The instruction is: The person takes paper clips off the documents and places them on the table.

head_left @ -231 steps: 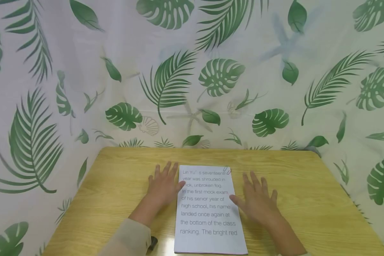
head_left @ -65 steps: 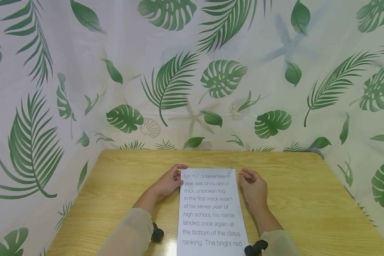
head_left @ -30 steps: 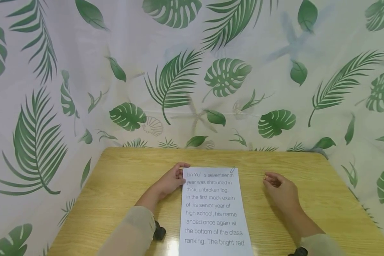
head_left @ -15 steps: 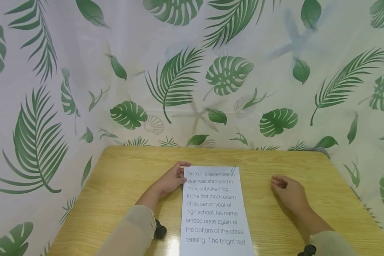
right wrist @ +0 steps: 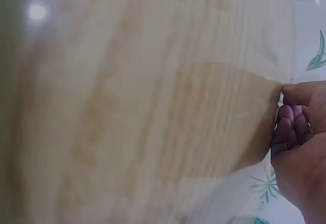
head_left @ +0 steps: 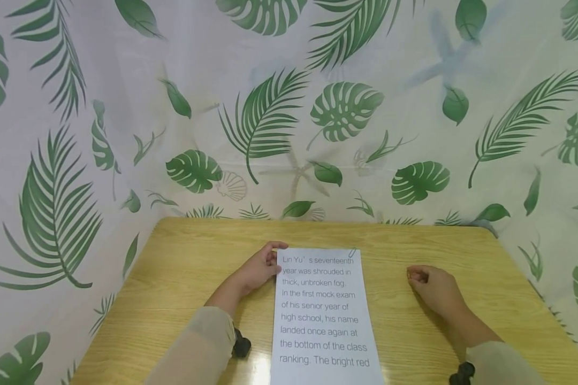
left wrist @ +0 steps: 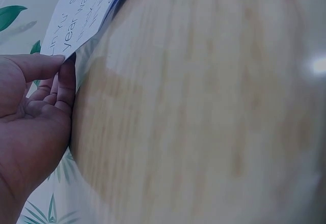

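A stack of white printed paper [head_left: 318, 310] lies upright before me on the table. My left hand [head_left: 259, 270] holds its top left corner; in the left wrist view the thumb [left wrist: 46, 67] lies over the corner with fingers curled beneath. One paper clip [head_left: 352, 252] sits on the paper's top right corner. To the right of the paper, my right hand [head_left: 435, 289] is low over the table, thumb and index finger pinched together. A tiny bit of a paper clip [head_left: 408, 275] shows at those fingertips, mostly hidden; in the right wrist view it cannot be made out.
The wood-grain table [head_left: 197, 240] extends to both sides of the paper. Behind it hangs a white curtain [head_left: 279, 214] with green leaves, reaching down to the table's back edge. A dark wrist camera [head_left: 241, 345] is strapped at the left cuff.
Earlier both hands lay spread beside the paper, which bore two clips. The right hand then pinched the reddish one off and moved right; the left hand took the paper's corner.
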Tool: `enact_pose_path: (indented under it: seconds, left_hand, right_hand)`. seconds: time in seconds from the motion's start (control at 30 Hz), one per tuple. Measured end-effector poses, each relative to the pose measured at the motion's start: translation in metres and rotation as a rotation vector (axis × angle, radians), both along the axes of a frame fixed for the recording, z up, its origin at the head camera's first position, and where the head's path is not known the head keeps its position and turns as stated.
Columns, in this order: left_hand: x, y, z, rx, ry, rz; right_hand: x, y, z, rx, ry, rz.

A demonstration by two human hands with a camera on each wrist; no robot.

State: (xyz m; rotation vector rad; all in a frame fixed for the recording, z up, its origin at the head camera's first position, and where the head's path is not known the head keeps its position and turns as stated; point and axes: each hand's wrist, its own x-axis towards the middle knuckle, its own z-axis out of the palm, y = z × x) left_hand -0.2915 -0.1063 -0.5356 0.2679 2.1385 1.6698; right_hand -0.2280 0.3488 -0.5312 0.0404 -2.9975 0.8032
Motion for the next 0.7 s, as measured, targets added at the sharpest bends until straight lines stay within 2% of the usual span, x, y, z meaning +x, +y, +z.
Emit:
enact_pose_path:
  seconds: [0.33,0.7]
  left_hand:
    - [-0.0023,0.0003,-0.0032,-0.003,-0.003,-0.002]
    - [-0.0034,0.0005,-0.0045,0.021,-0.007,0.001]
  right_hand:
    - [-0.0034,0.0029,0.0016,-0.018,-0.063,0.051]
    - [-0.0049,0.0031,0.0004,-0.025,-0.076,0.044]
